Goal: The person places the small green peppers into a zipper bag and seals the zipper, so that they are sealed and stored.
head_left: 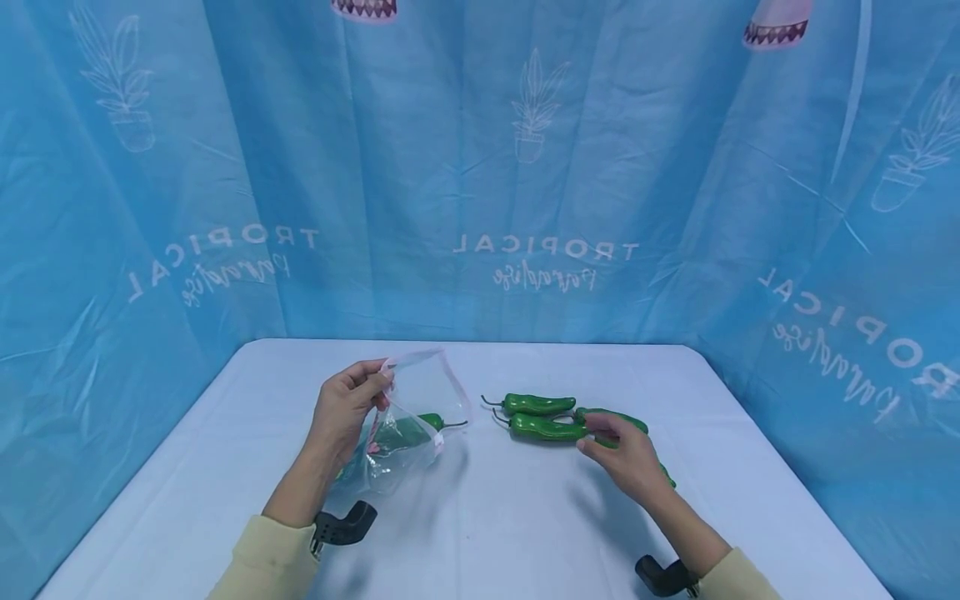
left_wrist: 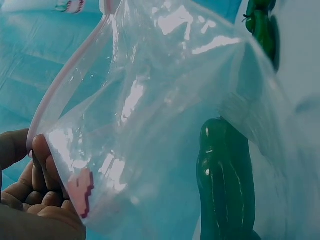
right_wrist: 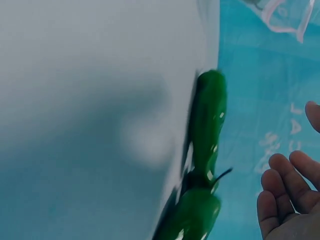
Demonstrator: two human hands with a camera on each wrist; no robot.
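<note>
My left hand (head_left: pixel 339 414) pinches the pink-edged rim of a clear zip bag (head_left: pixel 426 377), and its mouth hangs open toward the right. A green chili pepper (left_wrist: pixel 225 175) shows through the plastic; whether it lies inside or behind the bag I cannot tell. Over the group of green peppers on the right, my right hand (head_left: pixel 628 457) hovers with fingers apart and holds nothing. Two of those peppers, a far one (head_left: pixel 538 404) and a near one (head_left: pixel 543 428), point their stems left. Another pepper (head_left: pixel 622 416) is partly hidden by the hand.
A white tablecloth (head_left: pixel 495 533) covers the table. Blue curtains (head_left: pixel 480 183) with printed plants and lettering stand along the back and both sides. Each wrist carries a black camera mount, such as the left mount (head_left: pixel 348 525).
</note>
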